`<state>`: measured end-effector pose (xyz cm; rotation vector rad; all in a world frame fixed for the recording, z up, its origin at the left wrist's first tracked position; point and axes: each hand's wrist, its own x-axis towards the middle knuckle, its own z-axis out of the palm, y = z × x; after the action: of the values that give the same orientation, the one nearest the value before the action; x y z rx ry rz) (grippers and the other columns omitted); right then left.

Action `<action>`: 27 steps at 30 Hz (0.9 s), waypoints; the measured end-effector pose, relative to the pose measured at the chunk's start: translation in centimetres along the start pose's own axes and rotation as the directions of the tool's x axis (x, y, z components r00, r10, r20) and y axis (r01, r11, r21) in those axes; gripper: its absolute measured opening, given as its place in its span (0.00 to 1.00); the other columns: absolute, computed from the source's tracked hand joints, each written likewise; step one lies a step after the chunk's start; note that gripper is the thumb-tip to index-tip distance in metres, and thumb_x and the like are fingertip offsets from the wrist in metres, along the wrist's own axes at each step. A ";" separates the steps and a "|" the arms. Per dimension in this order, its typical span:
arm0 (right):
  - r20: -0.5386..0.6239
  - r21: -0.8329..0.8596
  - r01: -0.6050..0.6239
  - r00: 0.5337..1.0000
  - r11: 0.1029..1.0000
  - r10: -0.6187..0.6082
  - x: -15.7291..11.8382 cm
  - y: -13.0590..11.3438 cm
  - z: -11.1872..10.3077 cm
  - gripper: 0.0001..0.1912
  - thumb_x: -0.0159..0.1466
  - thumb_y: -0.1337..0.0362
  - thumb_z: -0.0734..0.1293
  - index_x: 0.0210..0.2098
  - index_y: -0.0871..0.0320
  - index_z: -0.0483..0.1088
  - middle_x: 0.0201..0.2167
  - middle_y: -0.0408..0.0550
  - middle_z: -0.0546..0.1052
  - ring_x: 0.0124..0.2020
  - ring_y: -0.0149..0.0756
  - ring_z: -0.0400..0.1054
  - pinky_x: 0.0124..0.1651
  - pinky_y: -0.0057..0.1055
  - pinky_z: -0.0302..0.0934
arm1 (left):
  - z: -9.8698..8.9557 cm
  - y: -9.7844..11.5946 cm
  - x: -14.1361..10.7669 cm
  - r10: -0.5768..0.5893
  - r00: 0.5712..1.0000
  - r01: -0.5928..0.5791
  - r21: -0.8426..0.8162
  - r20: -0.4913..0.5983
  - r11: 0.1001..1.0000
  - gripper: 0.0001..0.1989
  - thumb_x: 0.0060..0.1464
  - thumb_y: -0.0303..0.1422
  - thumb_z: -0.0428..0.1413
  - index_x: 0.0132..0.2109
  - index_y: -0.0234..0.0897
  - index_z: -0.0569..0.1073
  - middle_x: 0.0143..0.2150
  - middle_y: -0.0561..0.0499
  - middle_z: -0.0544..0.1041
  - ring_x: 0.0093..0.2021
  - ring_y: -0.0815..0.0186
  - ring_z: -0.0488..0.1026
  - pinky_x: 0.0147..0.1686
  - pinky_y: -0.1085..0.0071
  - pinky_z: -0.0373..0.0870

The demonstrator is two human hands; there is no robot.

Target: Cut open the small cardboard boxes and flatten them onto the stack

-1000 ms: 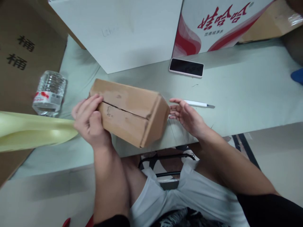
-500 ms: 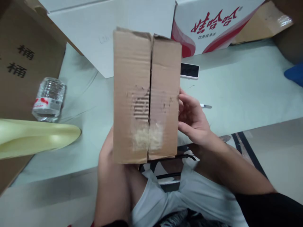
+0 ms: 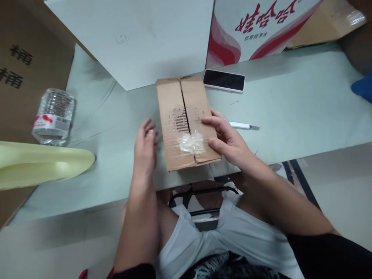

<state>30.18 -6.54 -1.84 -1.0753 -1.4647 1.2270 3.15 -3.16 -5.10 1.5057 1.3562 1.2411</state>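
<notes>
A brown cardboard box lies on the pale green table near its front edge. A dark gap runs between its top flaps, with a glossy patch of clear tape near the close end and a torn, ridged spot beside the gap. Just left of the box, my left hand is off it, open with bent fingers apart. My right hand rests at the box's right edge; its thumb and index finger touch the top, spread rather than wrapped around it. Right of that hand lies a white utility knife.
A phone lies beyond the box, before a white carton and a red-and-white carton. At left are a water bottle, a yellow curved object and a big brown carton. Something blue sits at far right.
The box has gone from raised close to the camera down onto the table. My left hand has come off it to the left, while my right hand stays at its right edge.
</notes>
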 end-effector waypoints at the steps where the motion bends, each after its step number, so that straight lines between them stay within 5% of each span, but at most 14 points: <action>1: 0.011 -0.004 0.000 1.000 1.000 0.000 0.0 0.0 0.1 0.29 0.65 0.41 0.71 0.62 0.42 0.71 0.78 0.48 0.55 0.80 0.54 0.50 0.74 0.56 0.61 | 0.0 0.5 0.1 0.086 0.996 -0.086 -0.030 -0.009 0.996 0.30 0.65 0.60 0.53 0.67 0.54 0.72 0.70 0.46 0.73 0.68 0.48 0.73 0.58 0.53 0.79; 4: 0.036 -0.012 0.010 0.999 1.000 -0.010 0.1 0.1 0.2 0.30 0.65 0.41 0.71 0.63 0.42 0.71 0.79 0.47 0.54 0.80 0.53 0.48 0.74 0.56 0.60 | 0.3 2.3 0.1 0.446 0.887 -0.443 -0.051 0.124 0.895 0.28 0.67 0.58 0.51 0.68 0.58 0.72 0.77 0.53 0.64 0.78 0.48 0.58 0.75 0.47 0.60; 7: 0.038 -0.024 0.018 0.999 1.000 -0.017 0.2 -0.1 0.3 0.29 0.65 0.41 0.71 0.62 0.42 0.71 0.78 0.47 0.55 0.80 0.53 0.49 0.74 0.56 0.61 | 0.8 3.5 -0.1 0.539 0.800 -0.561 0.009 0.263 0.828 0.20 0.69 0.50 0.53 0.63 0.55 0.77 0.73 0.53 0.68 0.75 0.50 0.63 0.80 0.46 0.48; 12: 0.014 -0.029 0.044 0.999 0.999 -0.044 0.1 -0.2 0.6 0.26 0.66 0.41 0.70 0.60 0.43 0.71 0.78 0.46 0.56 0.79 0.51 0.52 0.72 0.53 0.64 | 1.3 3.6 -0.6 0.489 0.843 -0.505 0.016 0.225 0.863 0.19 0.70 0.50 0.52 0.59 0.51 0.78 0.70 0.50 0.70 0.72 0.49 0.67 0.78 0.44 0.52; 15: -0.031 0.014 0.061 0.998 0.998 -0.060 0.5 0.6 0.3 0.29 0.66 0.41 0.70 0.62 0.42 0.67 0.75 0.48 0.63 0.74 0.49 0.62 0.70 0.52 0.67 | 1.3 3.3 -0.8 0.481 0.853 -0.495 0.021 0.204 0.869 0.19 0.70 0.50 0.51 0.58 0.51 0.78 0.70 0.50 0.70 0.72 0.48 0.66 0.78 0.44 0.52; 18: -0.174 -0.006 0.005 0.985 1.000 -0.006 1.1 1.9 -1.2 0.28 0.66 0.42 0.67 0.60 0.46 0.66 0.60 0.50 0.78 0.60 0.46 0.75 0.64 0.51 0.71 | 1.1 3.1 -0.9 0.477 0.855 -0.495 0.046 0.204 0.868 0.21 0.70 0.52 0.50 0.59 0.51 0.77 0.70 0.49 0.70 0.71 0.47 0.67 0.76 0.44 0.57; 20: -0.305 -0.199 -0.085 0.952 0.976 0.021 1.4 2.6 -2.5 0.22 0.65 0.50 0.68 0.56 0.50 0.69 0.51 0.51 0.81 0.54 0.46 0.77 0.61 0.51 0.72 | 1.0 2.9 -1.0 0.461 0.862 -0.482 0.062 0.208 0.874 0.22 0.69 0.53 0.50 0.60 0.51 0.77 0.70 0.49 0.69 0.71 0.46 0.67 0.74 0.44 0.61; 22: -0.375 -0.501 -0.192 0.927 0.844 -0.012 1.4 2.9 -3.8 0.20 0.63 0.58 0.68 0.53 0.53 0.72 0.51 0.55 0.81 0.54 0.50 0.75 0.61 0.54 0.70 | 0.9 2.8 -1.1 0.439 0.876 -0.459 0.064 0.201 0.886 0.22 0.69 0.53 0.50 0.59 0.51 0.78 0.70 0.49 0.69 0.72 0.46 0.66 0.73 0.44 0.63; 24: -0.363 -0.735 -0.288 0.932 0.615 0.001 1.2 3.1 -4.7 0.22 0.61 0.63 0.68 0.54 0.57 0.75 0.54 0.60 0.80 0.56 0.58 0.73 0.62 0.60 0.67 | 0.9 2.9 -1.2 0.424 0.887 -0.441 0.058 0.185 0.896 0.22 0.68 0.53 0.50 0.59 0.51 0.78 0.70 0.49 0.70 0.72 0.46 0.66 0.73 0.44 0.62; 27: -0.306 -0.854 -0.329 0.944 0.402 0.122 1.1 3.3 -5.4 0.21 0.62 0.65 0.66 0.54 0.58 0.78 0.53 0.63 0.80 0.53 0.63 0.72 0.58 0.62 0.66 | 1.2 3.2 -1.4 0.426 0.888 -0.440 0.048 0.174 0.897 0.21 0.68 0.51 0.51 0.58 0.51 0.78 0.70 0.49 0.70 0.72 0.46 0.66 0.74 0.45 0.62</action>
<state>35.44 -4.03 -4.53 -2.1210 -1.8902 0.3428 5.20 -4.96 -2.64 2.0018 1.0068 1.3033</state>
